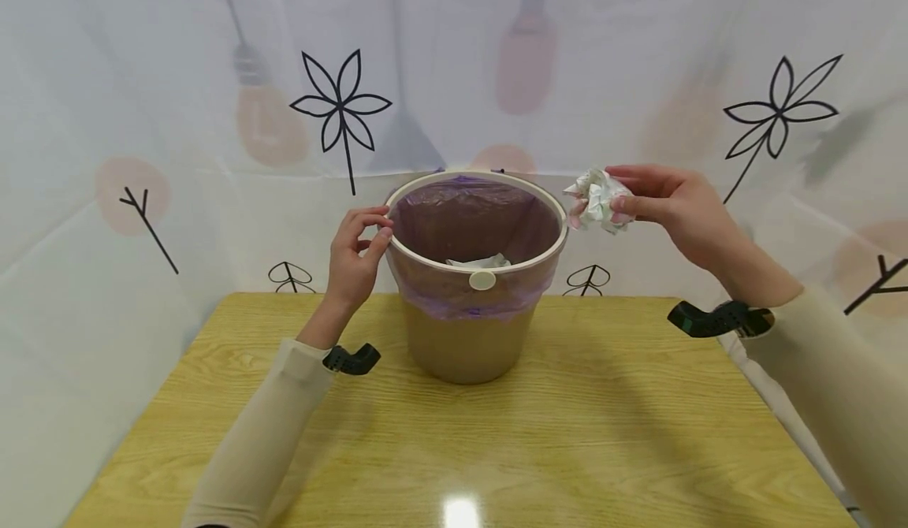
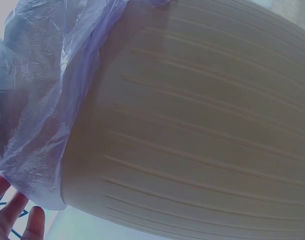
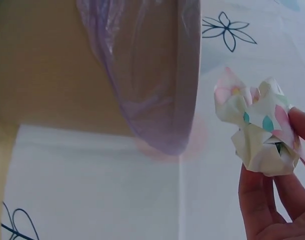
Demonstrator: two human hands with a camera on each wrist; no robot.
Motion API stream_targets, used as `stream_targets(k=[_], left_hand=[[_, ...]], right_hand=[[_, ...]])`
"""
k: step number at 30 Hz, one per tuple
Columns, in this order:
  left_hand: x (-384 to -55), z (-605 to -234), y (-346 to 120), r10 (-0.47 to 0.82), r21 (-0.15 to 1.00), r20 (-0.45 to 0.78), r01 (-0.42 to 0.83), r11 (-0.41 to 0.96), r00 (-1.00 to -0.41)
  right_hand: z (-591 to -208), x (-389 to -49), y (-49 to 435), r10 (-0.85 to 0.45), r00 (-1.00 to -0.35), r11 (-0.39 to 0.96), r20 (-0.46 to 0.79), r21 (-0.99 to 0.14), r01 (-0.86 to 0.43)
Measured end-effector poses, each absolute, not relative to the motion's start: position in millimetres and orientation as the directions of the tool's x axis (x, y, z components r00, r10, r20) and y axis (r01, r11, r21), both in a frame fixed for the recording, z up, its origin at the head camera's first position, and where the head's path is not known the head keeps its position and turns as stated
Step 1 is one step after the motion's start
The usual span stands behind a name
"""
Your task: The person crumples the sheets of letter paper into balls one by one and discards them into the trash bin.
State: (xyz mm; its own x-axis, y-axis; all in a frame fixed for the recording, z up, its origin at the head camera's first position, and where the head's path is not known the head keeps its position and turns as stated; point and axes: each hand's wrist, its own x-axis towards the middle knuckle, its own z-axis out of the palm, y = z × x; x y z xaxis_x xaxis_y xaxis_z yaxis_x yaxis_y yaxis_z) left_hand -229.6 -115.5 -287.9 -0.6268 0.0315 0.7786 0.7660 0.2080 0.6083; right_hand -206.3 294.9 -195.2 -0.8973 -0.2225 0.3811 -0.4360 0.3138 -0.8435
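A beige trash bin (image 1: 464, 347) stands upright on the table, lined with a thin purple plastic bag (image 1: 471, 303) folded over its pale rim. My left hand (image 1: 358, 256) rests its fingertips against the left side of the rim, fingers loosely bent; in the left wrist view the fingers (image 2: 12, 212) show beside the bag's edge. To the right of the rim, my right hand (image 1: 684, 209) pinches a crumpled piece of paper (image 1: 599, 201) between thumb and fingers. The right wrist view shows pink and green prints on this paper (image 3: 265, 130), apart from the bin.
Inside the bin lies some white crumpled paper (image 1: 482, 262). The bin stands towards the back of a wood-grain table (image 1: 461, 433). Behind it hangs a white cloth (image 1: 440, 63) printed with flowers and bulbs. Each wrist wears a black camera mount (image 1: 352, 359).
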Motion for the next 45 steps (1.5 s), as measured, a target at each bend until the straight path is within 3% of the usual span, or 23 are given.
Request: stream_targets(k=[9,15,23,38,45], left_hand=[[-230,-289,-115,0.028,0.615,0.774,0.761,0.208,-0.633],[-231,-290,-116,0.026,0.614,0.775,0.763,0.203,-0.631],[-232,-290,-115,0.03,0.605,0.784,0.774,0.19,-0.62],[-231,-291,-115,0.027,0.614,0.777,0.766,0.189,-0.629],[-233,-293,-115,0.03,0.602,0.786,0.775,0.194,-0.618]], right_hand=[[-179,-232,276,-0.329,-0.897,0.397,0.296,-0.818,-0.416],[-169,-248,259,-0.408,-0.904,0.548,0.127,-0.758,-0.354],[-158,-262,236,-0.502,-0.863,0.652,-0.061,-0.682,-0.331],[-152,-287,200,-0.566,-0.788,0.714,-0.241,-0.622,-0.322],[-150,-295,191,-0.584,-0.759,0.696,-0.286,-0.658,-0.288]])
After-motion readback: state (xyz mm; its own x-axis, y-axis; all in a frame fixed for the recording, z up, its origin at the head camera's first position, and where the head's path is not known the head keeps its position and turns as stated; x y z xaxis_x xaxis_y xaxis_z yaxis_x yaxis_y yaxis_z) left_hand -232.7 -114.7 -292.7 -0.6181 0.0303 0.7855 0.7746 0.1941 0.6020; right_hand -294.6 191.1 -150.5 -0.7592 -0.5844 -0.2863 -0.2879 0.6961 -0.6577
